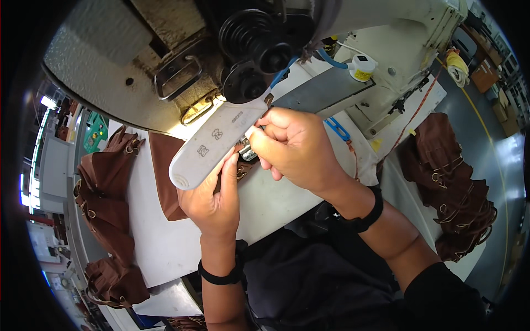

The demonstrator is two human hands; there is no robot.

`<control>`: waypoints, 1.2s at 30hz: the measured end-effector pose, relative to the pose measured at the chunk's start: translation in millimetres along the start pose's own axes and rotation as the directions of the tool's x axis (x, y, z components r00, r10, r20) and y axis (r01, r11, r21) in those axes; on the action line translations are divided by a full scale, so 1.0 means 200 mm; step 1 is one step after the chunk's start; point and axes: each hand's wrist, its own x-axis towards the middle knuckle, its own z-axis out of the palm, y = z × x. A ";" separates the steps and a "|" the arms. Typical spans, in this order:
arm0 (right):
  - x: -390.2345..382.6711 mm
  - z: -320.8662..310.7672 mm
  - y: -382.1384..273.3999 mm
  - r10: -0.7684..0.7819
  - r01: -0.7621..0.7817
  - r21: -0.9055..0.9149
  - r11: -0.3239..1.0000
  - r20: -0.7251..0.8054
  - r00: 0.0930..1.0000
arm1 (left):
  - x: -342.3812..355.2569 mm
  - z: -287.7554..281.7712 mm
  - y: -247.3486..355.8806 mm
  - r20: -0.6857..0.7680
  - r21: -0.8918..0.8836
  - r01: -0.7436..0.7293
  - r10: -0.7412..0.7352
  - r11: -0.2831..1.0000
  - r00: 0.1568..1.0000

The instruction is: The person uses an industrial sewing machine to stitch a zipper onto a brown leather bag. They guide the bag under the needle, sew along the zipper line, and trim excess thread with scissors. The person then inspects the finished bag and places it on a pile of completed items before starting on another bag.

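Brown flat leather panel [165,185], partly hidden by a long pale-grey rounded metal cover [212,140].
On the cover's near side, the left hand [212,201] reaches upward, thumb and fingers narrowly spaced; right of the cover, the right hand [290,143] curls inward, fingers bunched. I cannot tell what either grips. Left of the cover, the panel's visible long axis points away, slightly leftward. Beneath spreads a white worktop [273,207]; bluish-grey floor [491,160] lies far right of the cover.

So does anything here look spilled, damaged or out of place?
No spill or clear damage shows. One slightly odd thing: brownish grime marks the pale machine head at the top, looking dirtier than the white table.
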 end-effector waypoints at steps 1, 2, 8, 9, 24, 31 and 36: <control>0.00 0.00 0.00 -0.003 0.003 -0.017 1.000 -0.002 1.000 | 0.00 0.00 0.00 -0.001 0.017 -0.004 0.004 1.000 1.000; 0.00 0.00 -0.02 -0.007 0.006 -0.034 0.999 -0.005 1.000 | 0.01 0.01 -0.01 -0.002 0.034 -0.008 0.008 0.999 1.000; 0.00 -0.01 -0.04 -0.007 0.006 -0.056 0.998 -0.004 1.000 | 0.03 0.00 -0.04 0.028 -0.038 -0.022 0.023 0.999 0.999; 0.01 -0.01 -0.04 0.006 -0.006 -0.050 0.999 -0.006 1.000 | 0.04 0.00 -0.04 0.036 -0.059 -0.018 0.021 0.998 0.999; 0.02 0.00 -0.03 0.001 0.000 -0.045 0.999 0.005 1.000 | 0.07 -0.02 -0.08 0.055 -0.136 0.026 -0.018 0.990 0.998; -0.05 -0.08 -0.06 0.041 -0.036 -0.127 0.991 0.033 0.999 | 0.05 -0.01 -0.11 0.053 -0.150 0.010 -0.002 0.989 0.999; -0.18 -0.21 -0.03 -0.010 0.020 -0.180 0.983 0.057 0.998 | 0.06 -0.03 -0.13 0.107 -0.215 0.017 0.007 0.976 0.994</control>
